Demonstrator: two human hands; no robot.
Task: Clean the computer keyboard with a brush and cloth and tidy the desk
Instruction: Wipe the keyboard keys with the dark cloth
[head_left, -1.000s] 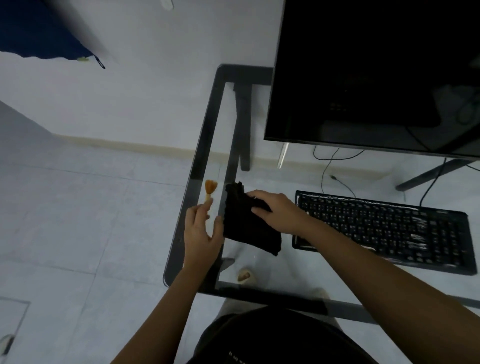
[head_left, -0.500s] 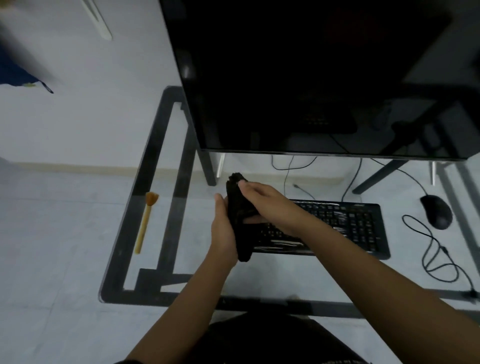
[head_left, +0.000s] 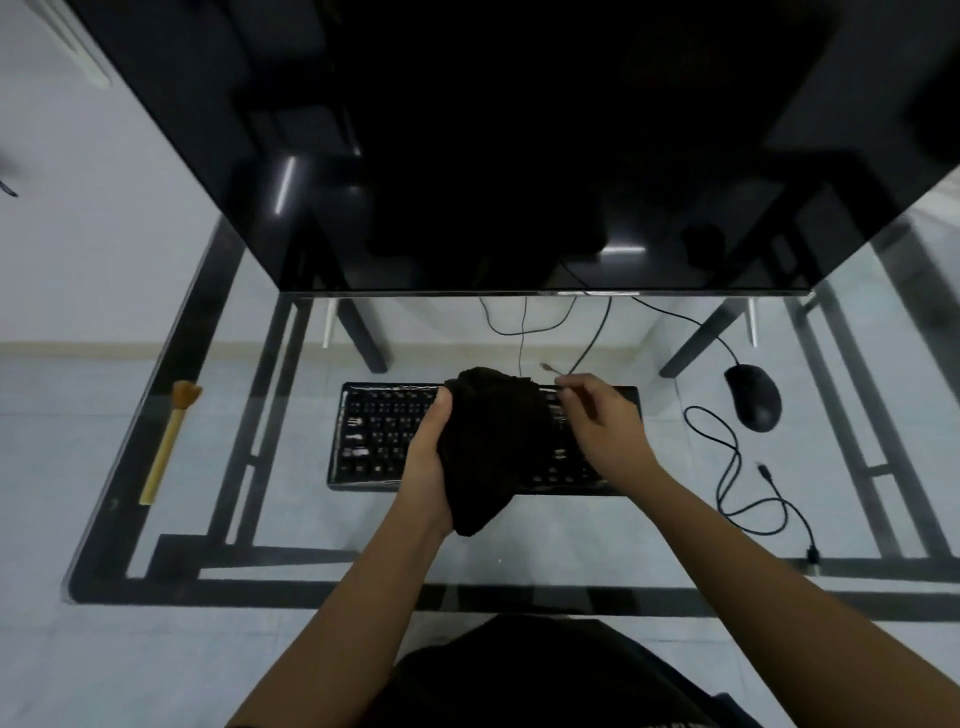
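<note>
two hands over the glass desk (head_left: 519, 577). left hand (head_left: 428, 462) closed around a bunched black cloth (head_left: 491, 447), thumb up along its left edge. right hand (head_left: 605, 431) just right of the cloth, fingers half curled and loose, gripping nothing i can make out. black keyboard (head_left: 379, 436) beneath both. brush (head_left: 169, 441) lies well left of the left fingers. mouse (head_left: 753, 396) right of the right fingers, beyond it the monitor (head_left: 467, 145).

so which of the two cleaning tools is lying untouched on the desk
The brush, with its wooden handle and orange bristles, lies alone near the glass desk's left edge. The black cloth is gripped in the left hand over the keyboard.
</note>
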